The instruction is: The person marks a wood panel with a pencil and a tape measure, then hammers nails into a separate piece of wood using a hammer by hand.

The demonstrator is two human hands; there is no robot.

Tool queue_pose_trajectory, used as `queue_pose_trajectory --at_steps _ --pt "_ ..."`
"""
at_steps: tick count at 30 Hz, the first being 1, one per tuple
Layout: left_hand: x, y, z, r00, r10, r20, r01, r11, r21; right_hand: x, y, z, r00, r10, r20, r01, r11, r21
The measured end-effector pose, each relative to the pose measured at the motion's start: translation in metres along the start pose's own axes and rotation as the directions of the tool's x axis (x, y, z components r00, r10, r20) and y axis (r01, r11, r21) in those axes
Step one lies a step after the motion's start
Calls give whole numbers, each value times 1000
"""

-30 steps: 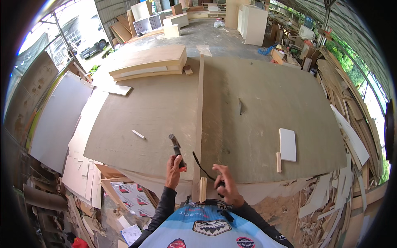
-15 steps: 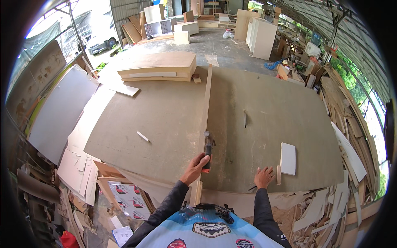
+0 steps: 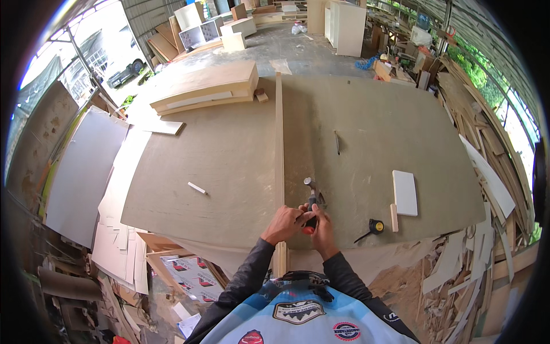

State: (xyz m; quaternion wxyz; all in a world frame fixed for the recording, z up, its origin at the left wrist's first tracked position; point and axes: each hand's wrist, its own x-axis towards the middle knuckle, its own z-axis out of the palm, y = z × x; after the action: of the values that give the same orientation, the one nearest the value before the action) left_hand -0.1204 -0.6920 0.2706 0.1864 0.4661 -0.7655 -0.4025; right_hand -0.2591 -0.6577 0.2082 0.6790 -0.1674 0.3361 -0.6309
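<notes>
In front of my body, a hammer (image 3: 311, 199) with a metal head and a dark, red-ended handle points away from me above the board-topped table (image 3: 355, 155). My left hand (image 3: 283, 224) closes round the handle from the left. From the right, my right hand (image 3: 324, 234) is closed on the same handle; its fingers partly overlap those of the left. Beneath my left wrist, a long wooden strip (image 3: 279, 137) runs away from me along the tabletop. A black and yellow tape measure (image 3: 376, 226) lies right of my hands.
A white block (image 3: 405, 193) and a small wooden piece (image 3: 394, 218) lie to the right. A thin dark tool (image 3: 337, 143) rests farther back, a white stick (image 3: 197, 188) at left. A wooden box (image 3: 206, 92) stands at the far left; scrap wood (image 3: 481, 155) piles up beyond the right edge.
My right hand has left the spot by the tape measure and joined my left hand on the hammer. The hammer has shifted right, off the strip. The view has tilted down slightly.
</notes>
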Motion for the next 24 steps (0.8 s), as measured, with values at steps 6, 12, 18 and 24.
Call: queue_pose_trajectory --at_steps 6,12,18,24 --pt "-10 -38 14 852 -61 -520 135 985 105 -4 14 -18 950 50 -310 -50 999 5" --pt "-29 -130 74 877 -204 -435 241 970 32 -36 56 -37 907 43 -419 -169 948 -268" --pt "-37 -142 80 852 -466 -238 313 819 -481 -57 79 -25 895 175 -409 -269 945 -185" --pt "-47 -157 72 902 -382 -200 168 739 -653 -66 93 -68 789 49 -612 -179 972 -153"
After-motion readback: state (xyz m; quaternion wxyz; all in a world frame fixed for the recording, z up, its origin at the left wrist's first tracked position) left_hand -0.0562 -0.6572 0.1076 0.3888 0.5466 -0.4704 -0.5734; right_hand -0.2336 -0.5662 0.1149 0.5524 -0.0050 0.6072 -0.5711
